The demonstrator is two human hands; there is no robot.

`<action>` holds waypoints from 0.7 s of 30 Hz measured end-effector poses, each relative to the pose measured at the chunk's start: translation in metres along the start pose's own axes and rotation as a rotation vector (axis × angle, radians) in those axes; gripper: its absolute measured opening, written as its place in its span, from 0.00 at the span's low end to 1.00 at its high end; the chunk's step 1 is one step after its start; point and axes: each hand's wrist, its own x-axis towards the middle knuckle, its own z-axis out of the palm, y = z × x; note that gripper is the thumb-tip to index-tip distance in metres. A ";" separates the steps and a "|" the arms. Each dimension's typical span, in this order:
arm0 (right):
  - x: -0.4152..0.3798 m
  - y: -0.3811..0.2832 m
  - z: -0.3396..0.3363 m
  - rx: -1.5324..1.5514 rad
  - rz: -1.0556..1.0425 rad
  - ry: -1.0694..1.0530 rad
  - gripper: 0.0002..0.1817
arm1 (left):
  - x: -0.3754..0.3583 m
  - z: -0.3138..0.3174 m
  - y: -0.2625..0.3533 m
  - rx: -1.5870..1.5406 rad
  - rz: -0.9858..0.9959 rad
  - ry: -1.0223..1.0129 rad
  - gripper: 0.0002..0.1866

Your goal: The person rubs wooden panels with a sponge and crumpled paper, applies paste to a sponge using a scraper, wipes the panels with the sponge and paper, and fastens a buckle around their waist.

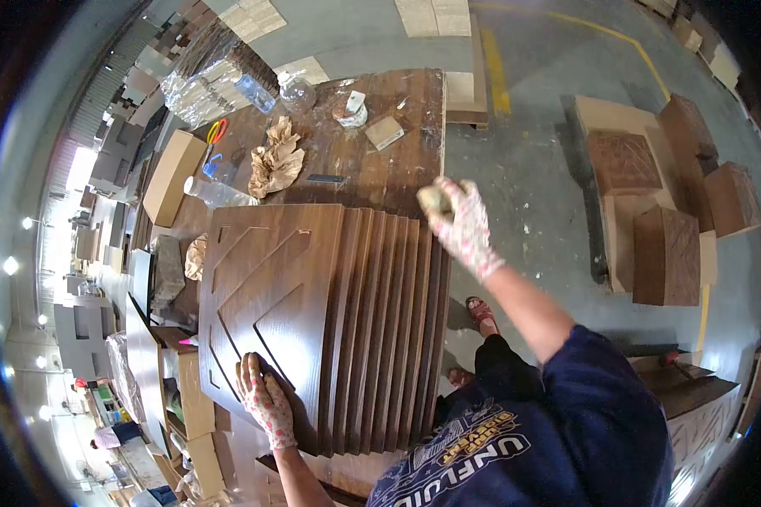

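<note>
A stack of dark brown wood-grain panels (380, 329) lies fanned out on the brown worktable (406, 101). The top panel (271, 253) has angular grooves cut in its face. My left hand (266, 401), in a white glove with red spots, rests on the top panel near its lower left edge, fingers spread flat. Past the stack's right edge, my right hand (461, 221) is raised in a matching glove, its fingers curled round a yellowish-beige wad (434, 200), which looks like a cloth or sponge.
On the worktable are crumpled brown paper (276, 159), orange scissors (216, 132), a clear bottle (220, 193), a white tub (350, 111) and a small block (385, 133). Wrapped brown stacks (665, 256) stand on the floor at right. People (117, 435) are far left.
</note>
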 end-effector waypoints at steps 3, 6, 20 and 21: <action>-0.062 -0.029 0.002 -0.039 -0.426 -0.105 0.22 | -0.001 0.000 0.002 0.009 0.002 0.014 0.25; -0.062 -0.023 0.012 -0.020 -0.384 -0.083 0.23 | 0.000 -0.001 0.002 0.016 -0.002 -0.004 0.26; 0.006 0.040 -0.011 -0.176 0.203 -0.121 0.27 | 0.000 -0.003 0.006 0.022 -0.019 0.000 0.24; 0.010 0.037 -0.012 -0.142 0.129 -0.156 0.27 | 0.002 -0.003 0.006 0.009 -0.024 -0.002 0.24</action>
